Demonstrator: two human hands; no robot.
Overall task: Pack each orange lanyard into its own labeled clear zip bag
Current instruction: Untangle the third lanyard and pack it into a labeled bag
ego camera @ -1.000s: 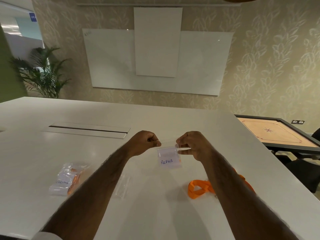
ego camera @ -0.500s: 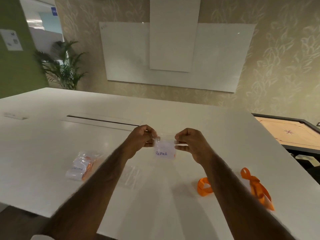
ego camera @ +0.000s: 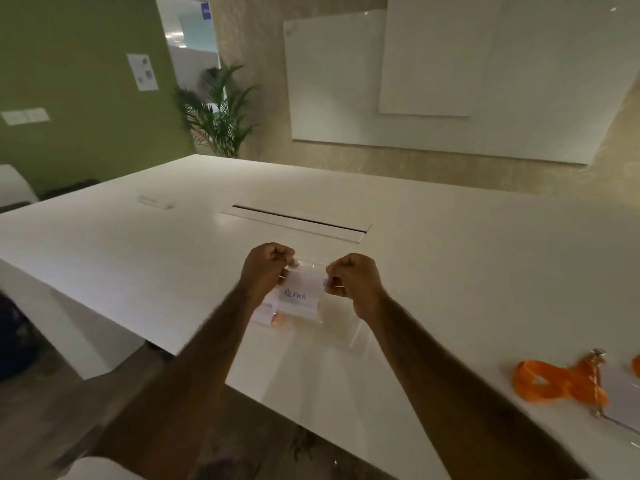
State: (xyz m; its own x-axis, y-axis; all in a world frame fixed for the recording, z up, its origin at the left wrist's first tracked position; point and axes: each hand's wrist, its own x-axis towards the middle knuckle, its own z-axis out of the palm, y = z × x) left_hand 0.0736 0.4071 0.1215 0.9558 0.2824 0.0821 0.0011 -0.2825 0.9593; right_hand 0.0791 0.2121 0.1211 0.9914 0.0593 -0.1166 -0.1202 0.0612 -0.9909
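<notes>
I see the clear zip bag marked ALPHA (ego camera: 300, 295) pinched at its top corners, left hand (ego camera: 265, 271) and right hand (ego camera: 353, 282) both closed on it, fingers (ego camera: 330, 281) tight at the seal. Since a second ago it has swung over the already packed bags (ego camera: 273, 318) lying just below my grip. The loose orange lanyard (ego camera: 557, 381) lies on the table (ego camera: 138, 258), well right of the fingers. The bag looks empty, so I judge opening comes next.

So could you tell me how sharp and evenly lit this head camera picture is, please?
Head view: dim, warm light; the ALPHA label on the zip bag is readable; the forearms smear with motion blur; the orange lanyard is soft near the right edge; wide-angle distortion bends the table edge.
</notes>
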